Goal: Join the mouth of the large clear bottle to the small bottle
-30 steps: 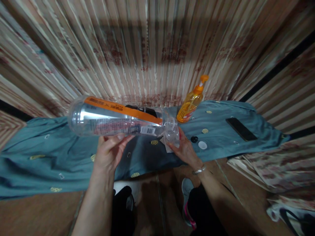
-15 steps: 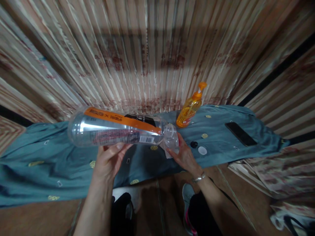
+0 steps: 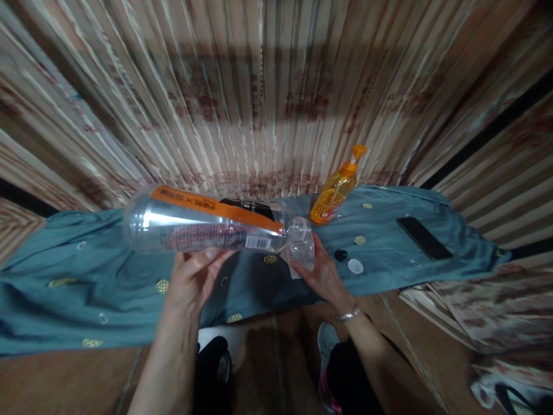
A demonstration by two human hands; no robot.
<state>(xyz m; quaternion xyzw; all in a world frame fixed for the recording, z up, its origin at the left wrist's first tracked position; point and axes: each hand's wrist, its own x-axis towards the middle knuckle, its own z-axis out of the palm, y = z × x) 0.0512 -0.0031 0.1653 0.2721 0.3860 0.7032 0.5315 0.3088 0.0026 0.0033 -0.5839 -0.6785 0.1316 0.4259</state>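
Note:
A large clear plastic bottle (image 3: 207,222) with an orange, silver and black label lies nearly level in the air, its neck to the right. My left hand (image 3: 201,271) grips it from below, near the middle. In my right hand (image 3: 317,268) is a small clear container (image 3: 301,245), held against the bottle's mouth. Whether the neck sits inside it or only touches it, I cannot tell. A pale piece (image 3: 294,270), perhaps paper or tissue, shows under the container. Any liquid inside the bottle is hard to make out.
An orange pump bottle (image 3: 334,193) stands behind my right hand on the teal patterned cloth (image 3: 250,282). To the right lie a black cap (image 3: 341,255), a white cap (image 3: 355,266) and a dark phone (image 3: 424,238). A striped curtain (image 3: 259,104) hangs behind.
Both hands keep the same hold. The large bottle's left end sits slightly further right and a touch higher in the picture, and the whole view has shifted a little.

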